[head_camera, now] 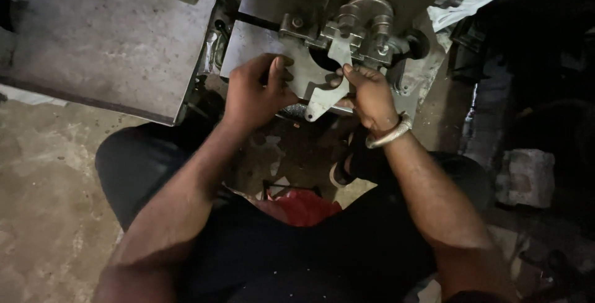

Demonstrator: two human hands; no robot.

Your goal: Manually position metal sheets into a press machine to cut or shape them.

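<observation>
Flat grey metal bracket (325, 95), curved with a pointed tip, gripped between both hands: left hand (257, 92) clamped at nine o'clock, right hand (370, 95) pinching at three o'clock. Bolted steel clamp (359, 30) at twelve o'clock, dull and oily.

Floor (43, 173): bare concrete, dusty and stained, light at the left, dark at the right.
Plate (105, 36): big flat grey steel slab, lies on the floor at upper left.
Fixture (322, 43): grey metal block with bolts, sits just right of the plate.
Brick (527, 176): pale rough block on the floor, far right.
Rag (471, 2): white, crumpled, upper right.
</observation>
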